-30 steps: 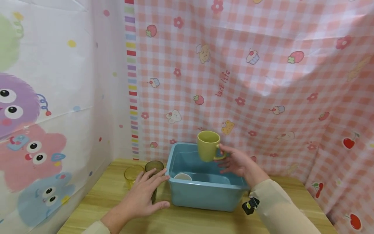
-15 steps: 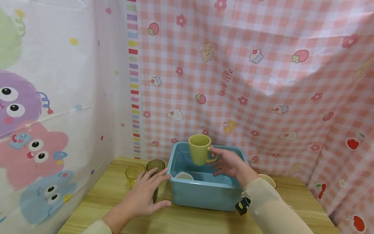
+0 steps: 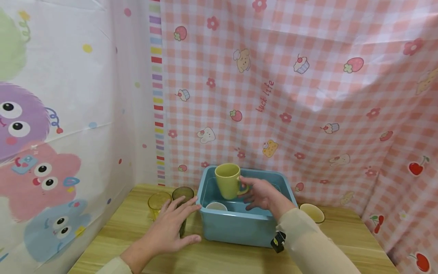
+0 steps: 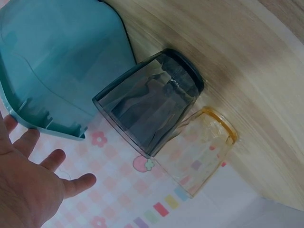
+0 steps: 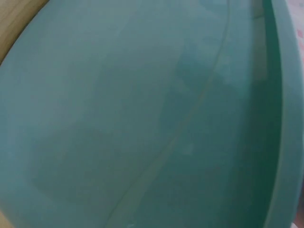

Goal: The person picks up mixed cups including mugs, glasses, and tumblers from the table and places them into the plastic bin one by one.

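My right hand (image 3: 263,194) pinches the handle of a yellow-green mug (image 3: 227,183), held upright just inside the mouth of a blue plastic bin (image 3: 239,232). Down in the bin, at its left end, the rim of a white cup (image 3: 216,206) shows. My left hand (image 3: 167,228) has its fingers spread at the bin's left rim; whether they touch it I cannot tell. Beside that hand stand a smoky dark glass (image 4: 149,102) and an amber glass (image 4: 202,147), both upright. The right wrist view is filled by the bin's wall (image 5: 133,118), with neither hand nor mug visible.
To the right of the bin, a cream-coloured round opening or dish (image 3: 312,213) is partly covered by my right sleeve. Everything stands on a wooden table (image 3: 219,260). A pink checked cloth (image 3: 308,95) hangs behind, and a white printed cloth (image 3: 102,152) at the left.
My right hand has carried the mug left and lower, into the bin's mouth. The cream thing at right has come out from behind my sleeve. My left hand stays put.
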